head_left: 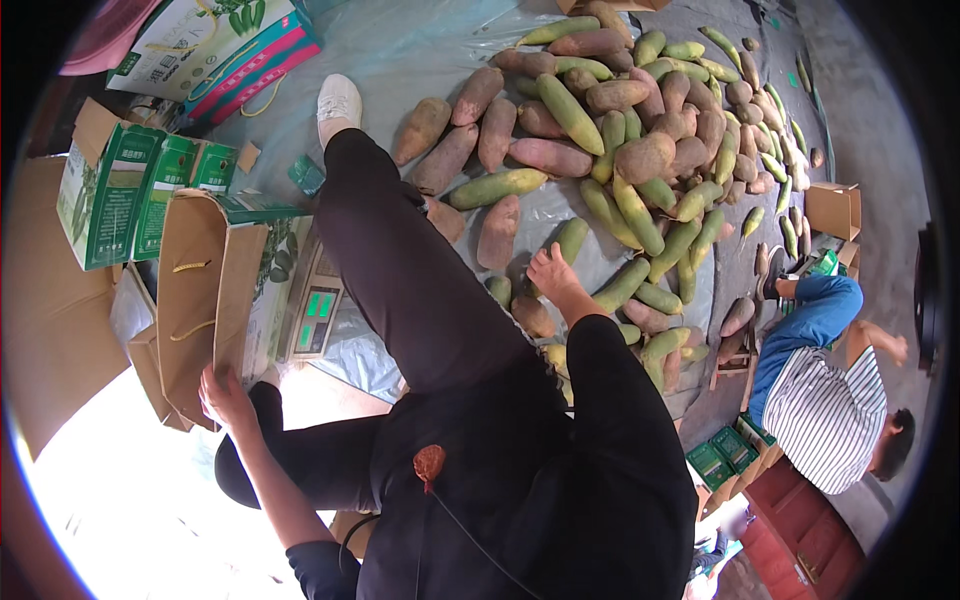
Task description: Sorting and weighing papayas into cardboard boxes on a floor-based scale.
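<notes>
My left hand (228, 400) grips the near edge of an open-topped cardboard carton (240, 250) with yellow rope handles. The carton stands beside a scale (315, 310) with lit green digits, partly hidden by it. My right hand (558, 275) is out over the near edge of a large heap of radishes, its fingers apart and nothing seen in them. Just beyond those fingertips lies a green radish (573, 239); whether they touch it I cannot tell. Brownish-pink radishes (498, 232) and long green ones (497, 188) lie around it.
Green printed boxes (125, 190) and a printed carry box (215, 50) stand at the left. Plastic sheeting (380, 50) covers the ground. At the right a person in a striped shirt (825, 410) sits near green-topped boxes (725, 455) and a red chest (805, 530).
</notes>
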`<state>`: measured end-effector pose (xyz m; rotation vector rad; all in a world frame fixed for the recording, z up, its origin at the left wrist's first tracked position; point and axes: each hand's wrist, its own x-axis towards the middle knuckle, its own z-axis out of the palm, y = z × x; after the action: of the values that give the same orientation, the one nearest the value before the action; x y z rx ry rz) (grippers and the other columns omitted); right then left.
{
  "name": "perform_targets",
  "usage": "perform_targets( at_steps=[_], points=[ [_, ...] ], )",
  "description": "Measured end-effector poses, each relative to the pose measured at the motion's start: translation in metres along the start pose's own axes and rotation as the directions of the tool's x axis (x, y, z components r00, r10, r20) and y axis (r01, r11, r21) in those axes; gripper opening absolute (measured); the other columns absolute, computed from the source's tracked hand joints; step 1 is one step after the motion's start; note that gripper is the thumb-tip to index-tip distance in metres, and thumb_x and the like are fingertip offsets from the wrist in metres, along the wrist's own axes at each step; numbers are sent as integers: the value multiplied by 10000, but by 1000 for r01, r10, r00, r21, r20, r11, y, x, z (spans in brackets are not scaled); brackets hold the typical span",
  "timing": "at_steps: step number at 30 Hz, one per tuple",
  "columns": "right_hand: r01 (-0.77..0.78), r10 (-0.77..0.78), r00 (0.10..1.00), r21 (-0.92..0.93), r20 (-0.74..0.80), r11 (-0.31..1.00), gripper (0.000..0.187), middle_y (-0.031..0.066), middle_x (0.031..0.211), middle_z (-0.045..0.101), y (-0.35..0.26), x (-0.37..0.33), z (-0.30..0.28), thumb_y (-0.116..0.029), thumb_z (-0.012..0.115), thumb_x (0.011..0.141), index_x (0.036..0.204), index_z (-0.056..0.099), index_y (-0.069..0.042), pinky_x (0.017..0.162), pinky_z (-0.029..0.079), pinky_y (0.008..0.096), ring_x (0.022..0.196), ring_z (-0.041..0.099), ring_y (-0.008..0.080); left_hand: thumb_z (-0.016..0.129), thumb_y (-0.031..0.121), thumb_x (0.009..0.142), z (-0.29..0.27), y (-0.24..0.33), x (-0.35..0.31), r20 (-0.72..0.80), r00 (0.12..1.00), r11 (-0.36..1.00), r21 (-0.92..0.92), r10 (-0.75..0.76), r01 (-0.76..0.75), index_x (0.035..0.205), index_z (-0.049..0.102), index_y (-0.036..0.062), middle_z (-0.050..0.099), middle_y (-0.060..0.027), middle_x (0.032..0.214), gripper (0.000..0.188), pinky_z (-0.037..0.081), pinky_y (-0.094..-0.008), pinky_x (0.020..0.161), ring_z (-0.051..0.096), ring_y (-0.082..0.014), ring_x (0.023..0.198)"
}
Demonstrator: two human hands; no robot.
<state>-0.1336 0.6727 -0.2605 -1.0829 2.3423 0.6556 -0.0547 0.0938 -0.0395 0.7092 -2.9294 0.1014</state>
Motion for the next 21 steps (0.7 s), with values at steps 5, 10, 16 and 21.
perform_targets(
  at_steps=[5,10,16,21],
  points=[
    [17,-19,999,50,37,999,215,-9,1083,544,-1,13,4,-192,485,851,1044,577,-173,1008,250,528,1134,441,205,650,147,770,-5,-7,-3,-36,999,999,-33,-11,10,1081,573,46,625,-132,1048,336,437,-438,841,573,-327,977],
    [-276,272,961,278,53,920,272,-4,1103,538,21,15,-28,-133,472,839,1100,529,-184,960,311,522,1088,481,195,646,122,747,-25,25,2,101,983,988,44,-152,148,1040,592,69,627,-101,1034,302,403,-434,867,552,-305,1016],
    [-550,703,707,684,75,480,604,12,1158,532,66,25,-69,-155,757,646,1177,469,-156,921,355,504,1096,505,218,633,78,749,-38,40,0,73,987,987,-59,-147,151,983,601,81,626,-88,977,236,345,-421,912,550,-281,991],
    [-34,827,560,999,49,-36,630,58,1150,544,109,42,-69,-20,735,687,1231,427,-91,885,432,409,1028,548,214,631,71,739,-35,44,5,53,987,985,-82,-150,154,969,614,96,630,-69,948,232,347,-427,926,562,-267,962]
  ],
)
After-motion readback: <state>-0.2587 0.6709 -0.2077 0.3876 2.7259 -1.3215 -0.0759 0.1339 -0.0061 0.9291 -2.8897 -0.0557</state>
